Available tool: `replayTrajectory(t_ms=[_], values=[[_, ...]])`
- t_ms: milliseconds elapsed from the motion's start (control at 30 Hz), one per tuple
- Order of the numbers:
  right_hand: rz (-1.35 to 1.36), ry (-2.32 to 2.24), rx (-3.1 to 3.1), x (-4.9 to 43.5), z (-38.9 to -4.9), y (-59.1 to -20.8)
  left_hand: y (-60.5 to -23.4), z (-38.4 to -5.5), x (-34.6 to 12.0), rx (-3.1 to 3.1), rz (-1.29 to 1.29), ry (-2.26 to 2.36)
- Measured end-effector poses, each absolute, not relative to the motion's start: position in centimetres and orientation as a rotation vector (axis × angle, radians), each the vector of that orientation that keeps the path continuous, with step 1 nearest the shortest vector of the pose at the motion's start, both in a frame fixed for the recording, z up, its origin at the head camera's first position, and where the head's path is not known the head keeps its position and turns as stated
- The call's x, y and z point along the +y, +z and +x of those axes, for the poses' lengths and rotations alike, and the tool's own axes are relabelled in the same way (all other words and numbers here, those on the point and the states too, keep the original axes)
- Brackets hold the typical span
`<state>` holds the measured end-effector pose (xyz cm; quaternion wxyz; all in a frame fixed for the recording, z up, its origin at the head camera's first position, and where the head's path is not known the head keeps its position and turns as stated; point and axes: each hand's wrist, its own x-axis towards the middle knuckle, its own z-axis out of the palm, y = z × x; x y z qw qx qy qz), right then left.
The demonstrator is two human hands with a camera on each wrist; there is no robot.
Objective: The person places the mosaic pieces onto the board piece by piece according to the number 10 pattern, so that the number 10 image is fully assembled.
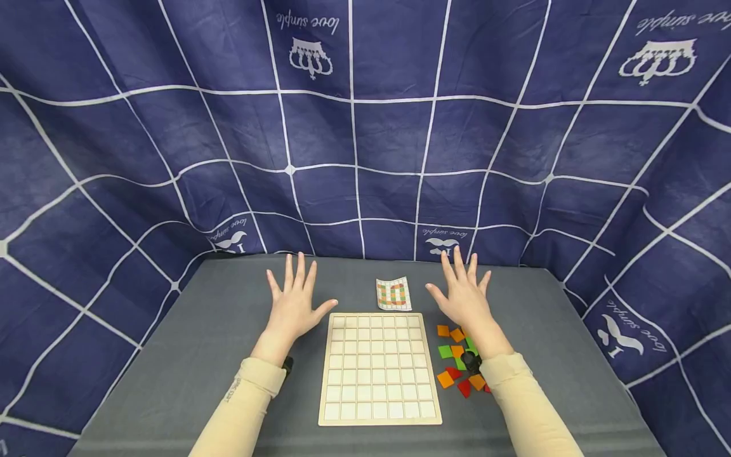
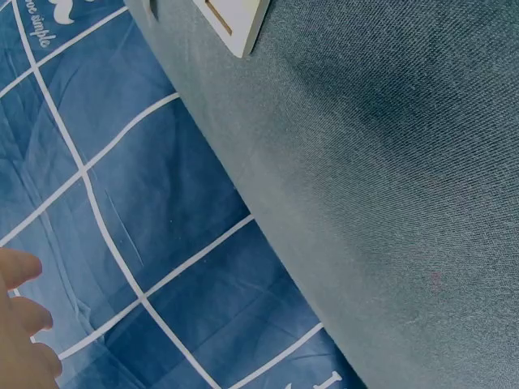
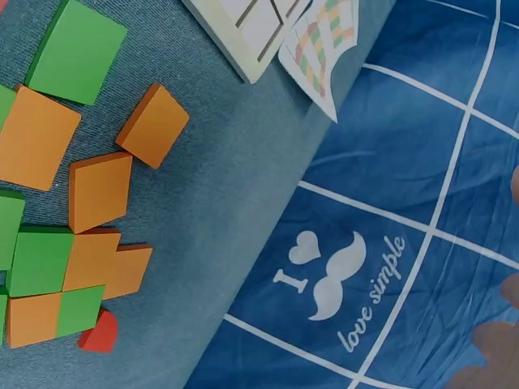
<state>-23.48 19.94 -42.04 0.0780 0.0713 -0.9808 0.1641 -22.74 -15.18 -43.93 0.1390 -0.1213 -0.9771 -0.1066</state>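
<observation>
My left hand point(image 1: 292, 306) is spread with straight fingers beside the upper left corner of a pale wooden grid board point(image 1: 379, 368), holding nothing. Across from it, my right hand point(image 1: 465, 297) also has its fingers spread, above the loose coloured tiles point(image 1: 445, 351) at the board's right. Orange, green and red tiles lie partly under the right wrist, which hides some of them. In the right wrist view, an orange tile point(image 3: 153, 126) lies apart from a cluster of several others. Fingertips point(image 2: 24, 312) of the left hand show at the edge of the left wrist view.
A small paper card point(image 1: 394, 294) with a coloured grid pattern lies just beyond the board, its edge curling up. The grey tabletop point(image 1: 217, 343) ends at a blue curtain point(image 1: 388, 133) with white lines, which rises behind and at both sides.
</observation>
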Motion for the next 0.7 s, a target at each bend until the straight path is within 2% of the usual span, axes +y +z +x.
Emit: replayTrajectory(t_ms=[700], values=[[0.15, 0.474, -2.985, 21.5, -21.7, -43.3, -45.4, -21.3, -16.4, -2.858, -0.329, -0.322]])
